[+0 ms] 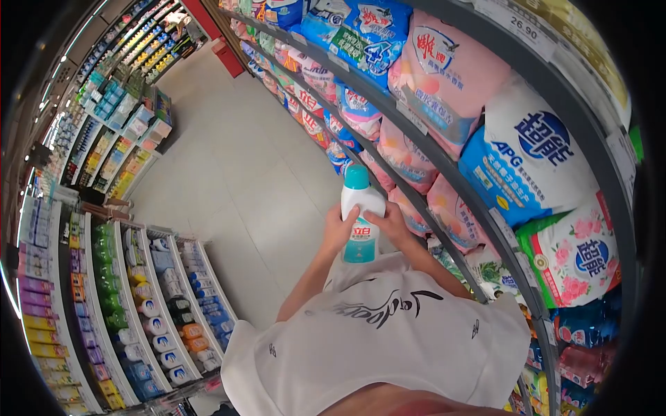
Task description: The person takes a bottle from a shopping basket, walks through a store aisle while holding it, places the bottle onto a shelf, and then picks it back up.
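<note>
A white bottle with a teal cap (358, 208), which looks like laundry detergent, stands upright in front of my chest. Red characters and a teal lower part show on its label. My left hand (338, 229) is wrapped round its left side with the thumb on the front. On the other side my right hand (390, 223) grips it, thumb also on the front. The fingers behind the bottle are hidden. Close to my right arm are pink bags of washing powder (409, 156) on the shelf.
Tall shelving (496, 222) with detergent bags runs along my right. A large blue and white bag (531, 149) sits there. At left stand shelves of bottles (163, 305). Ahead, the tiled aisle floor (222, 149) leads past another display (114, 132) to a red bin-like box (227, 57).
</note>
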`<action>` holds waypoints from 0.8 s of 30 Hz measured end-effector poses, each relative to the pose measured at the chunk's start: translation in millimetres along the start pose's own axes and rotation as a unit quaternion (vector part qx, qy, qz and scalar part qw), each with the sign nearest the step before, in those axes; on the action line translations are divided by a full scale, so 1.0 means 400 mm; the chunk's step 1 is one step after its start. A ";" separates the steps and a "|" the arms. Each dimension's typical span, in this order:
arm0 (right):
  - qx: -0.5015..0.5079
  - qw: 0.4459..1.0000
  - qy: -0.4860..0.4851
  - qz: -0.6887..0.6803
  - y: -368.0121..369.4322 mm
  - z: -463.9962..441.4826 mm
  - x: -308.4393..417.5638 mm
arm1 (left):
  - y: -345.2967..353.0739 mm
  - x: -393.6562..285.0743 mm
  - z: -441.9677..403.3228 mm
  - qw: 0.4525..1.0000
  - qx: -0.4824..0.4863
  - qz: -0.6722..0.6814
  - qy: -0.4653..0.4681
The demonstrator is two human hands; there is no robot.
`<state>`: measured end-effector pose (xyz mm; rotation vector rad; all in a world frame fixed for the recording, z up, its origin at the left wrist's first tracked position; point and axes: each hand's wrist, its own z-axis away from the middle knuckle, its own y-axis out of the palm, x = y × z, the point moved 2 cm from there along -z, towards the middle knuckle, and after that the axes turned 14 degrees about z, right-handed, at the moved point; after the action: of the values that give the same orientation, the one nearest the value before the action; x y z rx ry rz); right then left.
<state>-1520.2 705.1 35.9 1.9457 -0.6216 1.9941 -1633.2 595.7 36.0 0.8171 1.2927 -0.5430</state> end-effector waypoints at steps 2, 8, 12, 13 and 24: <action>-0.082 0.992 0.013 -0.094 -0.005 -0.026 -0.012 | 0.010 0.008 -0.049 0.999 -0.003 -0.038 0.004; -0.125 0.971 0.109 -0.171 -0.032 -0.089 -0.058 | 0.032 0.029 -0.119 0.999 -0.005 -0.045 0.000; -0.136 0.963 0.132 -0.194 -0.033 -0.126 -0.028 | 0.023 0.037 -0.152 0.996 -0.019 -0.081 -0.041; -0.138 0.964 0.128 -0.189 -0.033 -0.139 -0.038 | 0.020 0.035 -0.161 0.996 -0.021 -0.077 -0.042; -0.169 0.967 0.124 -0.144 0.034 -0.336 -0.040 | -0.104 -0.014 -0.315 0.994 -0.025 -0.072 -0.084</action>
<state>-1643.0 760.9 19.0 1.4647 -0.5373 1.7764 -1743.6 668.4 23.9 0.6253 1.2110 -0.6777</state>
